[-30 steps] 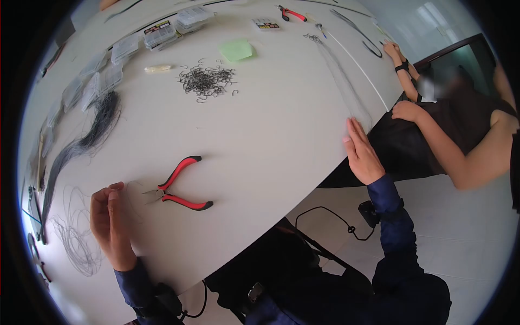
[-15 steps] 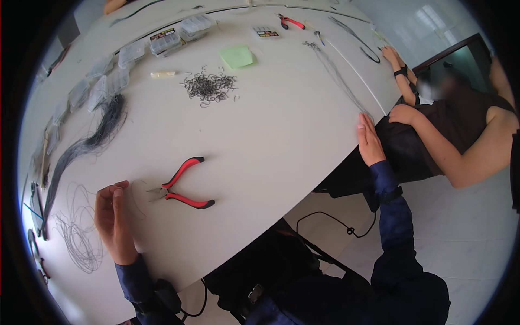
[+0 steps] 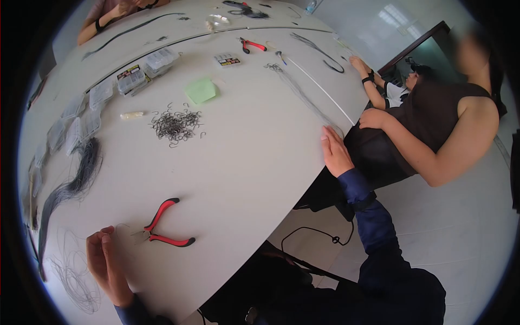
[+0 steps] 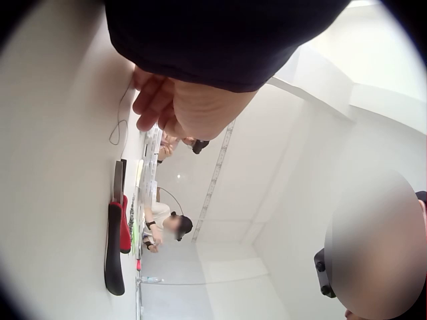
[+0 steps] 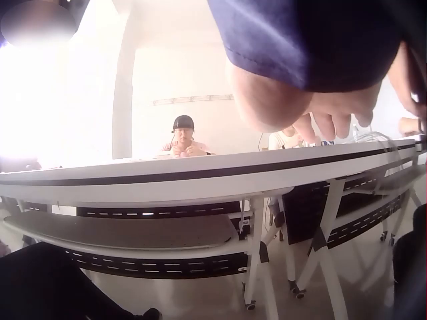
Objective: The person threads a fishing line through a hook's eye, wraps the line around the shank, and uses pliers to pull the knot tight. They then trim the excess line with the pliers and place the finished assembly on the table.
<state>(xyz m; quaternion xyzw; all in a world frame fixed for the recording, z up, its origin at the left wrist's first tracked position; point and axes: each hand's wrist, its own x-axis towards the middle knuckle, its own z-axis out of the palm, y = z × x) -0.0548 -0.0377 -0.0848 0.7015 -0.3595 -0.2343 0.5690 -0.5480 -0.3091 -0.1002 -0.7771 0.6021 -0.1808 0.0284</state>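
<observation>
In the head view the left hand (image 3: 108,265) pinches a thin line between thumb and fingers, beside red-handled pliers (image 3: 162,226) that lie spread on the table. The left wrist view shows that line (image 4: 120,127) looping down from the fingertips of the left hand (image 4: 180,110), above the pliers (image 4: 117,233). At the table's right edge the right hand (image 3: 337,154) lies with extended fingers at the near end of a bundle of thin lines (image 3: 306,95). Seen from the right wrist, the fingers of the right hand (image 5: 300,110) are straight over the table edge (image 5: 167,170).
A pile of hooks (image 3: 174,125), a green paper (image 3: 201,90) and clear boxes (image 3: 101,95) lie farther back. Dark strands (image 3: 81,176) and coiled line (image 3: 76,281) are at the left. A seated person (image 3: 439,119) is close to the right hand.
The head view has tilted up, so the table's things appear lower and farther left. The right hand has slid outward along the bundle to the table edge; the left hand keeps its pinch.
</observation>
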